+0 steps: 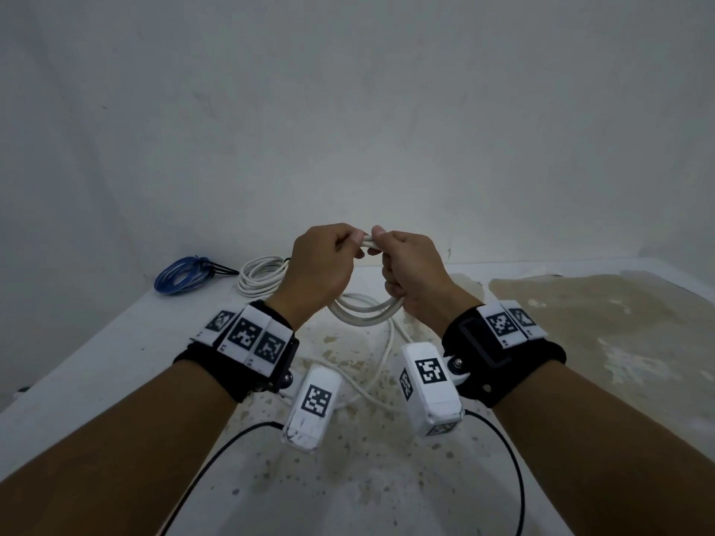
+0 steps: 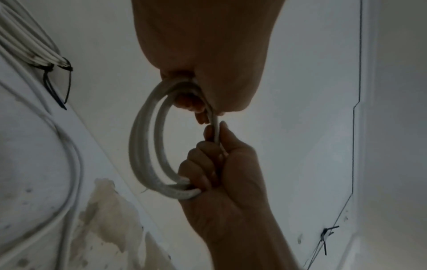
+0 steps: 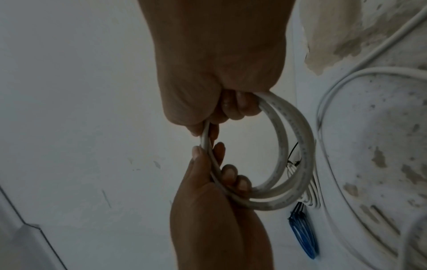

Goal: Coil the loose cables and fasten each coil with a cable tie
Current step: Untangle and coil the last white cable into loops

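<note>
Both your hands grip one white cable above the table.

Your left hand (image 1: 323, 265) and right hand (image 1: 412, 272) meet in the air over the stained white table (image 1: 580, 361), each with fingers curled tight around the white cable (image 1: 365, 311), which hangs between them in a few round loops. Thumb and forefinger of each hand pinch the top strand where the knuckles nearly touch; the lower fingers of your right hand hold the bundled turns. A loose tail (image 1: 387, 353) of that cable drops to the tabletop and snakes toward you. Farther back on the table, to your left, lie a white coil (image 1: 257, 280) and, just beside it, a blue coil (image 1: 182, 278), each bound with a black tie (image 2: 57, 84).
</note>
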A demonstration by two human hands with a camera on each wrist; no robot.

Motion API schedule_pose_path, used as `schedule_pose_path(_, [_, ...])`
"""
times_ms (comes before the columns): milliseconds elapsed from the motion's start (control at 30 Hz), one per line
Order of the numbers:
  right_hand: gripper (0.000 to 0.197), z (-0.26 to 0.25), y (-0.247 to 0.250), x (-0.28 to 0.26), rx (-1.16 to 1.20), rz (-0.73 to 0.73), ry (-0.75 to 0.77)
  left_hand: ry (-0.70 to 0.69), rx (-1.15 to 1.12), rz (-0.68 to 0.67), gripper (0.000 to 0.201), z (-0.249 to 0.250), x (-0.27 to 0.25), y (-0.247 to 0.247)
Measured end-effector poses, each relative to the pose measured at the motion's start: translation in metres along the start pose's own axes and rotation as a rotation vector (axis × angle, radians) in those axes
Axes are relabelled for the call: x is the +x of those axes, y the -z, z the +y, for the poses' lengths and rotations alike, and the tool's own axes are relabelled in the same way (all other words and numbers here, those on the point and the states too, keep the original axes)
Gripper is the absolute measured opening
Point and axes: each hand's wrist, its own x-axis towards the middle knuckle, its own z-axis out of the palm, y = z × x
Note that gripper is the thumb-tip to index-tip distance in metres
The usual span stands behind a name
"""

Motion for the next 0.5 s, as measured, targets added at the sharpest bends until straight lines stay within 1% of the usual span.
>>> schedule_pose_path(133, [0.032,0.006,0.01,-0.003,0.01,0.001,0.013,0.203,-0.195,-0.157,0.02,0.011,0.008,0.002])
schedule_pose_path(167, [0.031,0.007,0.014,-0.003,0.008,0.007,0.021,0.23,-0.219,-0.192,0.019,0.014,0.009,0.001])
schedule_pose_path(267, [0.031,0.01,0.026,-0.008,-0.022,0.037,0.04,0.239,-0.221,-0.252,0.016,0.023,0.011,-0.007])
schedule_pose_path(367, [0.033,0.011,0.046,-0.017,-0.065,0.056,0.039,0.206,-0.236,-0.261,0.016,0.031,0.01,-0.024])
schedule_pose_path(433, [0.043,0.008,0.065,-0.026,-0.075,0.051,-0.006,0.172,-0.242,-0.275,0.018,0.038,0.006,-0.04])
schedule_pose_path(500, [0.058,0.006,0.091,-0.035,-0.121,0.1,-0.071,0.158,-0.251,-0.297,0.017,0.048,0.001,-0.06])
